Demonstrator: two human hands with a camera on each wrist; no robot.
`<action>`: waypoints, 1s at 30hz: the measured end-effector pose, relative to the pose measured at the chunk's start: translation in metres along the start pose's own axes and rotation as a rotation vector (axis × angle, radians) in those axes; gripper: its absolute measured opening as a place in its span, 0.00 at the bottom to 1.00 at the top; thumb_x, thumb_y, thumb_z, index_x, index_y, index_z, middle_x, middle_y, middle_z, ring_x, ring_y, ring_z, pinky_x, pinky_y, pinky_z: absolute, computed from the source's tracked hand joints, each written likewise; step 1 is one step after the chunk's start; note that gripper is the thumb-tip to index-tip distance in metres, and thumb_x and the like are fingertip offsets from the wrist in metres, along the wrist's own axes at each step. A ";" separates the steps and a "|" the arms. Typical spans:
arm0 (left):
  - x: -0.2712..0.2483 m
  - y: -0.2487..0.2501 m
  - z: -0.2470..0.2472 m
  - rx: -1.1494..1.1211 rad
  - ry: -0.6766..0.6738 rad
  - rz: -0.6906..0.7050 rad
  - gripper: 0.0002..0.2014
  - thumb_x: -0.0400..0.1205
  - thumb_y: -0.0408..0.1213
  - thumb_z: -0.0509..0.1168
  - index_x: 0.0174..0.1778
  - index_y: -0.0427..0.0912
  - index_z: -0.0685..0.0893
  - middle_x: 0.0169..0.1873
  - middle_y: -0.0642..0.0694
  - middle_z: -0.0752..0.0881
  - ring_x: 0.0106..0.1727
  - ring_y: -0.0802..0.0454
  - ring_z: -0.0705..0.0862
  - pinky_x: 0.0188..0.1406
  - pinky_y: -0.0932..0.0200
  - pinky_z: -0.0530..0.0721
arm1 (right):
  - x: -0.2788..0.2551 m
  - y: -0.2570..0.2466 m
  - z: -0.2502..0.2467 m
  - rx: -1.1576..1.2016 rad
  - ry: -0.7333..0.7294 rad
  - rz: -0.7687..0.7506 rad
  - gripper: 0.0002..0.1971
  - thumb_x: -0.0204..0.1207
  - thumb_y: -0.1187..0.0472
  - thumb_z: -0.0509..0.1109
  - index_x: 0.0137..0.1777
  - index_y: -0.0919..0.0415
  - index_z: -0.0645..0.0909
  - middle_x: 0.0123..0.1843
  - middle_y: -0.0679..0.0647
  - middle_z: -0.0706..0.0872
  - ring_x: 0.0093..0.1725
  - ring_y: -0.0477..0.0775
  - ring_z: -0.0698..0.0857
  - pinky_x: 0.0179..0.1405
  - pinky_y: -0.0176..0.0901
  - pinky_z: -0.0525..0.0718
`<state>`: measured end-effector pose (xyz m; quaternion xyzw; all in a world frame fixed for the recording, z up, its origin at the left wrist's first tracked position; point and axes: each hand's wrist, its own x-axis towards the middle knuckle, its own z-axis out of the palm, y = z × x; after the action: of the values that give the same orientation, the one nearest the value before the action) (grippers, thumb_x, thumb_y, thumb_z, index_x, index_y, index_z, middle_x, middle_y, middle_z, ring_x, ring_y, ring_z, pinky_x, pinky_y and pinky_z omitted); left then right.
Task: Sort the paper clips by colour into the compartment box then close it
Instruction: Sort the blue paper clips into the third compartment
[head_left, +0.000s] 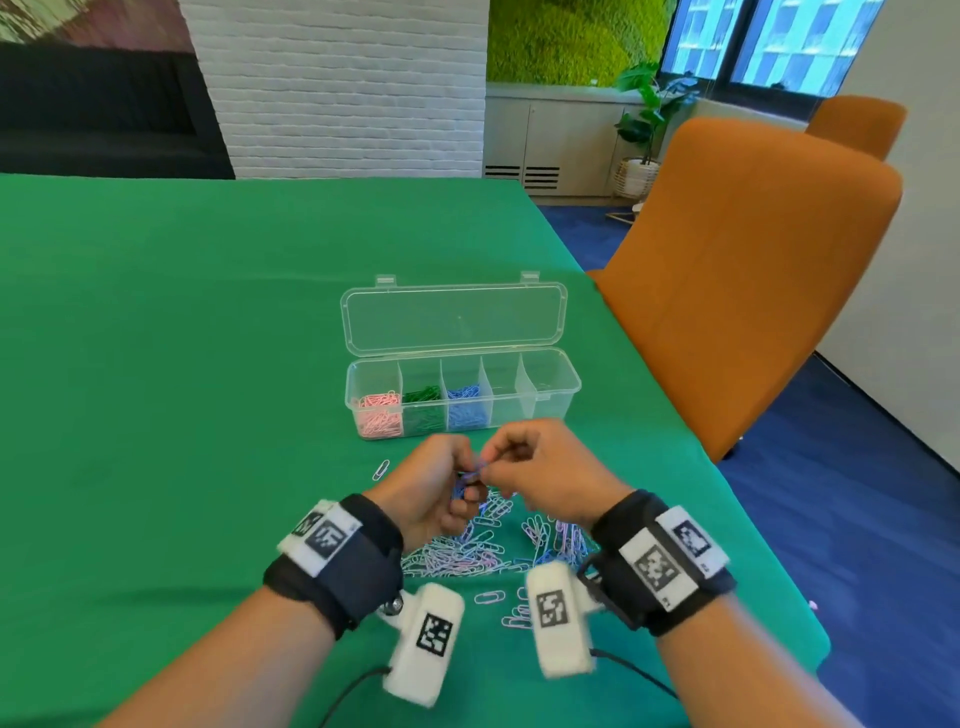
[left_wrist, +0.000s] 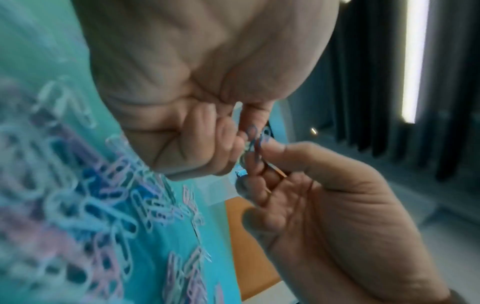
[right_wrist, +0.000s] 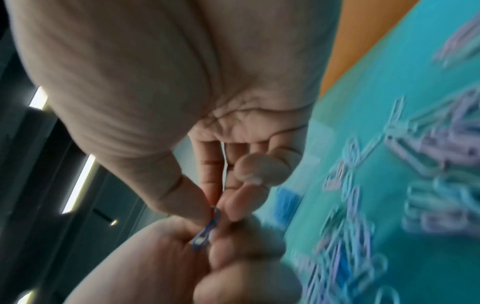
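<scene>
since both hands, left hand (head_left: 434, 486) and right hand (head_left: 540, 470), pinch blue paper clips (left_wrist: 255, 142) above the pile (head_left: 467, 551) just before the open compartment box (head_left: 462, 389), tangled clips may slip onto the tabletop (head_left: 182, 364).

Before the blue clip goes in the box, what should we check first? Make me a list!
1. Box lid open: ok, it lies flat behind the box.
2. Blue compartment has room: ok, it looks only partly filled.
3. Blue clip held firmly: ok, the left hand and right hand both pinch it.
4. Only blue clips in the fingers: cannot tell, the wrist views are blurred and a pale clip may hang with them.
5. Clip free of the pile: ok, the hands hold it above the pile.
6. Path to the box clear: ok, only green cloth lies between the hands and the box.
</scene>
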<state>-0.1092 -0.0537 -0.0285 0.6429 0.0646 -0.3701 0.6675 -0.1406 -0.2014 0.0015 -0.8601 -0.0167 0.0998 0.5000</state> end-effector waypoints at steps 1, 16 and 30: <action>-0.003 -0.006 -0.003 -0.141 -0.040 -0.018 0.09 0.71 0.36 0.51 0.24 0.44 0.70 0.21 0.48 0.67 0.19 0.55 0.60 0.15 0.69 0.55 | -0.001 -0.004 0.012 0.031 -0.006 -0.025 0.02 0.76 0.71 0.73 0.44 0.66 0.85 0.31 0.50 0.84 0.24 0.36 0.81 0.26 0.27 0.79; -0.011 -0.017 -0.022 0.261 0.115 0.119 0.13 0.84 0.48 0.68 0.42 0.41 0.86 0.30 0.51 0.79 0.20 0.58 0.68 0.15 0.66 0.61 | 0.013 0.030 0.022 -0.363 -0.144 0.148 0.06 0.76 0.63 0.76 0.39 0.56 0.84 0.36 0.47 0.85 0.33 0.42 0.80 0.36 0.32 0.78; -0.019 -0.005 -0.016 0.595 0.222 0.141 0.14 0.89 0.33 0.58 0.49 0.42 0.90 0.49 0.39 0.89 0.49 0.41 0.87 0.44 0.46 0.83 | 0.014 0.028 0.019 -0.446 -0.189 0.059 0.05 0.75 0.60 0.77 0.46 0.48 0.88 0.36 0.47 0.85 0.32 0.44 0.80 0.37 0.38 0.80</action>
<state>-0.1192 -0.0305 -0.0247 0.8492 -0.0188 -0.2529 0.4631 -0.1325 -0.1976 -0.0340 -0.9361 -0.0599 0.1881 0.2909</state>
